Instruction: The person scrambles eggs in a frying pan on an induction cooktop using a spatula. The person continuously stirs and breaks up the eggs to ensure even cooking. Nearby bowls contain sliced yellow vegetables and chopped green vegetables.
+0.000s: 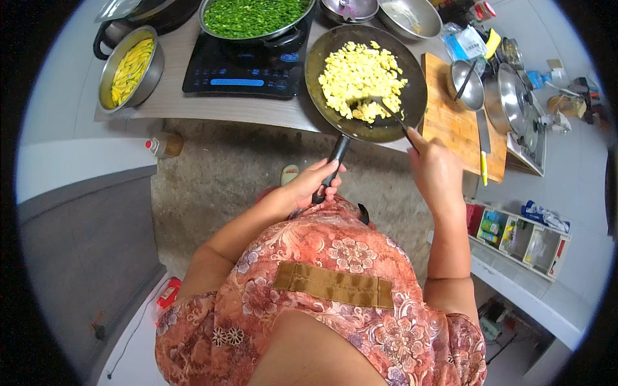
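Note:
My left hand point(318, 183) is wrapped around the black handle point(340, 150) of a dark frying pan point(316, 99). The pan sits at the front of the counter, its handle jutting past the edge towards me. Small yellow pieces that look like scrambled egg point(359, 72) cover much of its base. In my right hand point(434, 169) is a dark-handled utensil point(403, 124), whose head is partly buried in the egg near the pan's front; its exact shape is hard to make out.
Left of the pan is an induction cooktop point(231, 72) bearing a pan of chopped greens point(258, 17). A metal bowl point(150, 79) of yellow strips stands further left. On the right, a wooden cutting board point(446, 130) carries a yellow-handled knife point(483, 140) and a small metal bowl point(475, 99).

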Available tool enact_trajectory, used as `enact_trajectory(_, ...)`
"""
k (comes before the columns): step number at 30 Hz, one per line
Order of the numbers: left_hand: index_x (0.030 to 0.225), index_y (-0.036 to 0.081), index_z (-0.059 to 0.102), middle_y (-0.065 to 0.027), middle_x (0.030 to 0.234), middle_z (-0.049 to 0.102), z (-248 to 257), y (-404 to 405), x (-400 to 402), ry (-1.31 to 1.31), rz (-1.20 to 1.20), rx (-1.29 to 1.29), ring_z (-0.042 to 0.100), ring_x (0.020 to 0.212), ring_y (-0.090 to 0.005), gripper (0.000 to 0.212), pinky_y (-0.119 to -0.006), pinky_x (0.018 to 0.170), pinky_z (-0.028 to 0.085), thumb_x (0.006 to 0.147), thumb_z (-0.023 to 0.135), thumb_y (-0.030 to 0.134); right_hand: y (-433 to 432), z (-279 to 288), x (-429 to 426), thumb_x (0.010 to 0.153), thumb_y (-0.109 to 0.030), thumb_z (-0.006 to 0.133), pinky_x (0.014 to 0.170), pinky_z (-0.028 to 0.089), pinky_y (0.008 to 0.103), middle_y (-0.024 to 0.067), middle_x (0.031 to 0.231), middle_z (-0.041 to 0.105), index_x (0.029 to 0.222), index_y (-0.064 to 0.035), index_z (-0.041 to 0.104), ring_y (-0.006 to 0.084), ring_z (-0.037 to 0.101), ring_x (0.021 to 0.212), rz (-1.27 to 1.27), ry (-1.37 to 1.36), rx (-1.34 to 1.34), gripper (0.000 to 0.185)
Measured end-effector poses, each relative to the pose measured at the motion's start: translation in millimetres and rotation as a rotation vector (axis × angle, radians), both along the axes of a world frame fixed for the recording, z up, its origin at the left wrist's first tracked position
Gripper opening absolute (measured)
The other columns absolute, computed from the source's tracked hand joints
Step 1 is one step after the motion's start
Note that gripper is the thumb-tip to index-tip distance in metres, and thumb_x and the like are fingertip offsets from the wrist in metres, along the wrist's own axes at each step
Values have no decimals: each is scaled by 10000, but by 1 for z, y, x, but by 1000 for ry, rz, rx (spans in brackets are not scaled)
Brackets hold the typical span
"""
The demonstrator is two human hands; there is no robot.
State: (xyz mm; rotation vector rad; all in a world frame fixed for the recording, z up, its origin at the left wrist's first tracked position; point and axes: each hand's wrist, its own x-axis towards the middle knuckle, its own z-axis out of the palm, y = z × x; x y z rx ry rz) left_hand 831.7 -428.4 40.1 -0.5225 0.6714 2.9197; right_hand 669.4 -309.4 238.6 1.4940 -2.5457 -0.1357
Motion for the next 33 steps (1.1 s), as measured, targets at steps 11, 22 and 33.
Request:
enact_trajectory(11, 1130, 120, 468, 25, 732, 445, -1, 11, -1, 26, 12, 67, 360, 510, -43, 329, -203, 446, 318, 1019, 405, 424, 7, -5, -10, 812, -173, 677, 582, 504, 427, 149, 728, 619, 1118, -166, 700, 325, 632, 625, 13, -29, -66, 307)
enact_trajectory(22, 1088, 117, 467, 31, 694, 424, 10, 14, -5, -39, 52, -23, 336, 476, -43, 299, -205, 414, 300, 1028, 394, 401, 30, 15, -28, 826, -190, 676, 582, 494, 404, 113, 712, 600, 1083, -189, 720, 296, 631, 645, -59, 60, 3, 261)
enact_trajectory(33, 1074, 111, 468, 30, 671, 412, 12, 12, -7, -70, 53, -57, 332, 473, -48, 320, -212, 407, 297, 1025, 389, 418, -11, -23, -62, 850, -200, 670, 603, 497, 423, 160, 745, 635, 1130, -179, 702, 328, 636, 657, -81, -74, -341, 283)
